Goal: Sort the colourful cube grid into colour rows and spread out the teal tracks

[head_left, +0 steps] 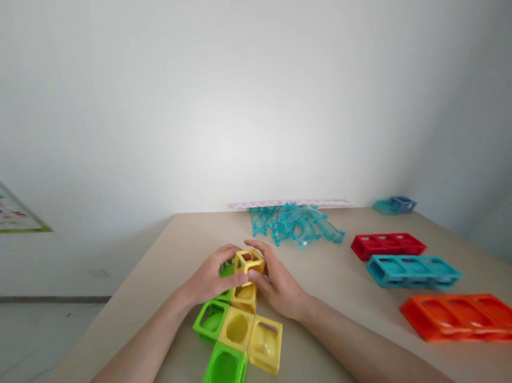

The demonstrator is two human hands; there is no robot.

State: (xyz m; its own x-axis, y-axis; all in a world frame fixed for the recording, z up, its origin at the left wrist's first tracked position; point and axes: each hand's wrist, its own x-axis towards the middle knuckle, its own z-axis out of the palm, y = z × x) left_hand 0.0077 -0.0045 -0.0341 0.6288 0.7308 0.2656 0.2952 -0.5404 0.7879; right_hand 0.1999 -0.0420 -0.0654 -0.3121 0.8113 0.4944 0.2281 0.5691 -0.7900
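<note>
A yellow hollow cube block stands raised above a joined group of cubes on the table. My left hand is closed at its left side, the thumb pressed on its lower front and the fingers curling behind, by a green cube. From the right, my right hand grips the same block, thumb in front and fingers around the far side. Nearer me, the group shows a yellow cube, another yellow one, a green cube and a bright green cube. My hands partly hide the far cubes.
To the right lie three-cube bars in red, teal and orange. A pile of clear teal pieces sits near the wall. A blue block rests at the far right corner of the table.
</note>
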